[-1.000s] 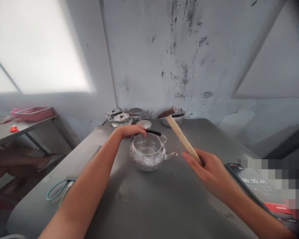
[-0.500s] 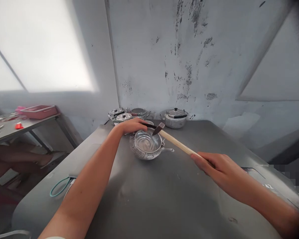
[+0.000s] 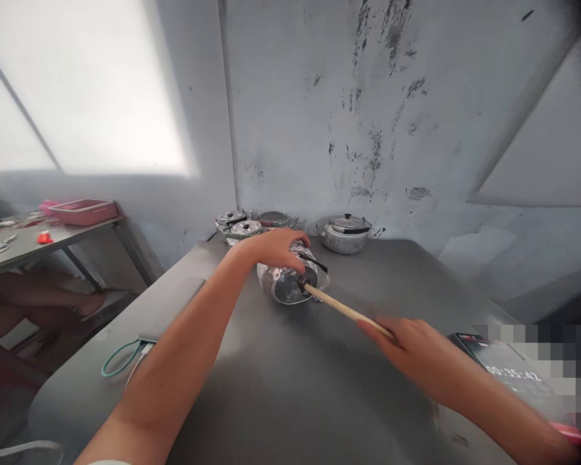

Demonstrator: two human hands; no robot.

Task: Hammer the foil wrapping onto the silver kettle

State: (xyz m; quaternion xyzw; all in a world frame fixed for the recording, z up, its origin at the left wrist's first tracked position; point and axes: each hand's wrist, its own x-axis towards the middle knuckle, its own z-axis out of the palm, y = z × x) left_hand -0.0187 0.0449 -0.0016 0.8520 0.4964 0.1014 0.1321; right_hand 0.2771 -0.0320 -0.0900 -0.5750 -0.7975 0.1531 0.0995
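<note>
A shiny, hammered-metal kettle (image 3: 267,279) lies tipped on the grey table, its round opening turned toward me. My left hand (image 3: 277,248) curves over its upper side, thumb and fingers gripping it from above. A black-covered bail handle (image 3: 314,261) sticks out by my fingers. The wooden shaft of a hammer (image 3: 337,306) is wrapped in my right hand (image 3: 401,342). Its dark head sits at the mouth of the kettle, partly inside; whether it touches the metal I cannot tell.
Several lidded metal kettles (image 3: 246,228) stand along the back edge, with a larger lidded one (image 3: 345,240) right of them. A phone (image 3: 508,361) showing a timer lies at right. A flat grey device (image 3: 174,310) with cables is at left. A side table holds a pink basket (image 3: 84,213); a person's leg shows beneath.
The kettle has gone from upright to tipped, its opening toward me. My left hand has shifted from the bail handle area onto its body. The hammer head has come down to the opening.
</note>
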